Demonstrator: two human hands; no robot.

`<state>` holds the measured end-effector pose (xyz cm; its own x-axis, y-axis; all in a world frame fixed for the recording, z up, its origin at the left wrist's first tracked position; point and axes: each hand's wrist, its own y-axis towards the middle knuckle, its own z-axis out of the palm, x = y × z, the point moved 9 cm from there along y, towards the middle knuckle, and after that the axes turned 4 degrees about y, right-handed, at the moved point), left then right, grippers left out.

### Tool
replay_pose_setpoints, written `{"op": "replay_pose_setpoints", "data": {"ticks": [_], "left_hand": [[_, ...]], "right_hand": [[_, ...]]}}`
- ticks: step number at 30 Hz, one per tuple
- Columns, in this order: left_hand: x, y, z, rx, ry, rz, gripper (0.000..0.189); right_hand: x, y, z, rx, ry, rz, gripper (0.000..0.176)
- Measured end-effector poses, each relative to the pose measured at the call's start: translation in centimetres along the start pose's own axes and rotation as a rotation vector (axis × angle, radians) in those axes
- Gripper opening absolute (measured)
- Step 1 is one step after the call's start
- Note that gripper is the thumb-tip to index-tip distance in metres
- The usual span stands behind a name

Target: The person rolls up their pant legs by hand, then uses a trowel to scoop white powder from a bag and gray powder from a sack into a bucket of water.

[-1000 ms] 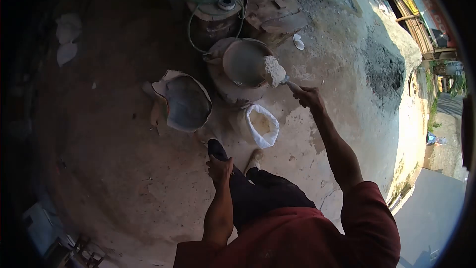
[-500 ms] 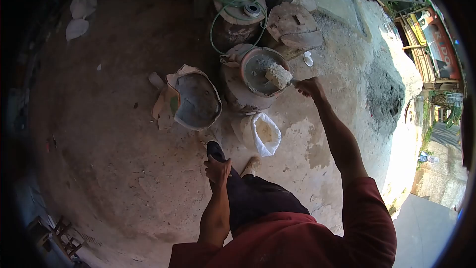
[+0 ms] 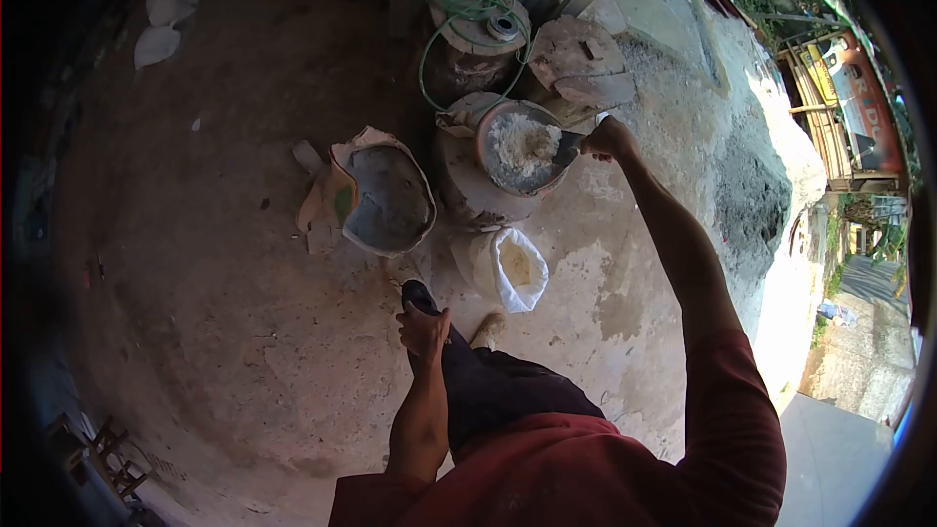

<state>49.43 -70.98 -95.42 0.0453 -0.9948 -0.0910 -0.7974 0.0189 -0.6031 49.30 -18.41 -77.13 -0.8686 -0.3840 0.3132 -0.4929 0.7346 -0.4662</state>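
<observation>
My right hand (image 3: 609, 140) grips the handle of a trowel (image 3: 567, 146), its blade over the right rim of a round clay-coloured bowl (image 3: 481, 154). Pale powder (image 3: 522, 144) lies heaped over grey material inside that bowl, close to the blade. Under the bowl is a round, worn support (image 3: 462, 185). Near the knee of my dark trousers, my left hand (image 3: 425, 332) is closed with its fingers curled; what is in them, if anything, is hidden. Between the bowl and my feet stands an open white sack (image 3: 505, 271) with pale contents.
Left of the bowl sits a broken-edged basin (image 3: 390, 197) with grey residue. Behind are a green hose (image 3: 422, 68) on a round-topped stand and a covered round container (image 3: 583, 54). A dark grey heap (image 3: 756, 200) lies at right; white bags (image 3: 161, 24) lie far left.
The pale load on the trowel has dropped into the bowl and spread there. The blade now shows dark and bare, and my right hand has shifted slightly upward. My left hand stays near my knee.
</observation>
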Motion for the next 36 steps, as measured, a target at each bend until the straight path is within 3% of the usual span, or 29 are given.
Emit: {"op": "replay_pose_setpoints", "data": {"ticks": [6, 8, 12, 18, 20, 30, 36], "left_hand": [[-0.1, 0.3, 0.5, -0.003, -0.016, -0.014, 0.08], [-0.2, 0.2, 0.4, -0.015, -0.022, -0.012, 0.08], [-0.4, 0.1, 0.5, -0.042, -0.021, -0.018, 0.079], [-0.6, -0.1, 0.7, -0.001, -0.021, -0.029, 0.078], [-0.5, -0.2, 0.8, -0.01, -0.02, -0.029, 0.078], [-0.4, -0.8, 1.1, -0.027, -0.015, -0.048, 0.076], [-0.3, -1.3, 1.4, -0.061, -0.016, -0.034, 0.076]], "right_hand": [[1.6, 1.3, 1.1, -0.027, -0.216, -0.109, 0.031], [3.6, 1.0, 1.1, -0.236, -0.441, -0.327, 0.03], [6.6, -2.3, 1.3, -0.21, -0.476, -0.436, 0.028], [7.5, -3.3, 4.4, -0.205, -0.529, -0.618, 0.008], [8.6, -5.6, 4.6, -0.262, -0.4, -0.746, 0.006], [9.3, -9.1, 6.2, -0.248, -0.463, -0.856, 0.011], [8.4, -9.9, 4.8, -0.197, -0.353, -0.692, 0.013]]}}
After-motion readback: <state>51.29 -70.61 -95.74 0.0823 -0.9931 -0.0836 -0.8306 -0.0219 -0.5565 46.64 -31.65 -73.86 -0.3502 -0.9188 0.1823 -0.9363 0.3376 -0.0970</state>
